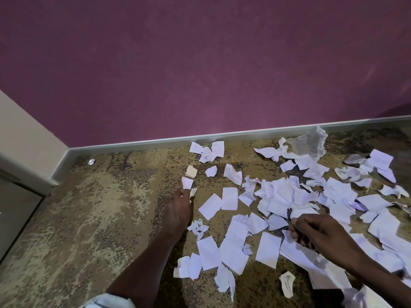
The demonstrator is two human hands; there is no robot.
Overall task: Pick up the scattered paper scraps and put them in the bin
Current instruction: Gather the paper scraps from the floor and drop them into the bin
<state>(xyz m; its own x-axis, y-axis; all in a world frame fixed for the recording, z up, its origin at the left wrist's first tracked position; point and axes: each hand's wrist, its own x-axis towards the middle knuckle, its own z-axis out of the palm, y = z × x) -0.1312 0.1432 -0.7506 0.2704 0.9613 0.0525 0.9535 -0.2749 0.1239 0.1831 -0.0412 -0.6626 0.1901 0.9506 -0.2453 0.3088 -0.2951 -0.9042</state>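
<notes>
The left hand [178, 210] reaches forward; its fingers pinch a small white paper scrap [186, 182], and a beige scrap [191, 171] lies just beyond the fingertips. The right hand [320, 232] is curled over the paper scraps [282, 196] on the carpet [89, 207]; its fingers are bent, whether they grip paper I cannot tell.

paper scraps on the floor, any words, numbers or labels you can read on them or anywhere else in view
None can be read.
Paper scraps: they look blank white; any faint ruling or writing is too blurred to make out.
Crumpled clear plastic bag by the skirting: no print visible.
Purple wall and patterned carpet: no signs or labels.
</notes>
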